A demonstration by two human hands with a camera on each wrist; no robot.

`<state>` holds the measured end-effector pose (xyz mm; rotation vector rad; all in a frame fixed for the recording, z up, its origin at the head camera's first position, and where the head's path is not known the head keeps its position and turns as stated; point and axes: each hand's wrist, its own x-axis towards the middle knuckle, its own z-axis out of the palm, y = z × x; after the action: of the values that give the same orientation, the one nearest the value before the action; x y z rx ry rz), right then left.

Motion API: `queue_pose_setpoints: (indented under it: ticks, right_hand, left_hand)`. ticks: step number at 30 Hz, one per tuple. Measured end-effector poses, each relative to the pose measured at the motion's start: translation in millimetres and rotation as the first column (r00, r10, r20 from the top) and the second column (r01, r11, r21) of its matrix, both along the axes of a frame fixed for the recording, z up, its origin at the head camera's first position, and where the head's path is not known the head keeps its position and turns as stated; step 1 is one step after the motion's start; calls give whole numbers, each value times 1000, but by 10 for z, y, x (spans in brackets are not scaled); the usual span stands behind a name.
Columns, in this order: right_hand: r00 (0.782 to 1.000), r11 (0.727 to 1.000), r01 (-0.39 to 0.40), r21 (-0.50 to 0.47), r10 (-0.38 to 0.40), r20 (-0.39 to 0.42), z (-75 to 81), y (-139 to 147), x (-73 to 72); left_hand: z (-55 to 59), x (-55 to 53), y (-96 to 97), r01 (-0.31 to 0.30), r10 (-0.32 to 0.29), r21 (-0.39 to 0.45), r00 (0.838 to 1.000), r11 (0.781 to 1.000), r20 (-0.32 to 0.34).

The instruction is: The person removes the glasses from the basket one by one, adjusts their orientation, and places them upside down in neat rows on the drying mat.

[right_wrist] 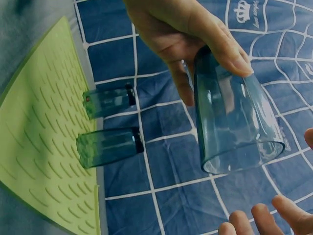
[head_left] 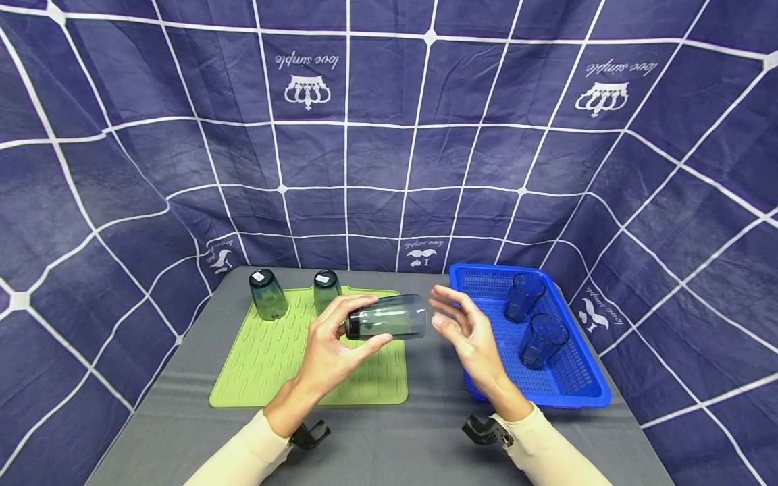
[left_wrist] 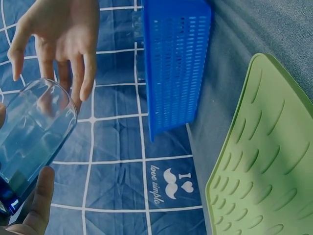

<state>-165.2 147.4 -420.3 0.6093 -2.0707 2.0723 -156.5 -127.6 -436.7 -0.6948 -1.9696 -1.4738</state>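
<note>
My left hand point(head_left: 331, 347) grips a tinted drinking glass point(head_left: 392, 317) near its dark base, thumb below and fingers above. The glass lies almost level in the air, its mouth toward the right. Just off that rim is my right hand point(head_left: 468, 337), fingers loosely bent and holding nothing; in the right wrist view its fingertips point(right_wrist: 266, 218) stand apart from the glass. Two similar glasses, one at the left point(head_left: 267, 295) and one partly behind my left hand point(head_left: 326, 289), stand upside down on a green ridged mat point(head_left: 261, 368).
At the right stands a blue perforated basket point(head_left: 598, 385) with two glasses in it, one farther back point(head_left: 524, 297) and one nearer point(head_left: 543, 341). Grey cloth point(head_left: 395, 439) covers the table. A dark blue checked curtain point(head_left: 383, 155) hangs behind and along both sides.
</note>
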Motion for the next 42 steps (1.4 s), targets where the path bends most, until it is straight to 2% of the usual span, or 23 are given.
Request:
queue_pose_setpoints:
  ticks: [17, 25, 42]
  right_hand:
    - [984, 991, 110, 75, -98, -150, -34, 165, -56]
    - [975, 982, 154, 112, -132, -178, -17, 242, -67]
    - [952, 959, 228, 169, -184, -245, -40, 403, -98]
  left_hand:
    - [10, -19, -63, -33, 33, 1, 999, 999, 19]
    - [23, -35, -91, -58, 58, -4, 998, 998, 28]
    - [-29, -88, -178, -78, 79, -22, 997, 997, 12]
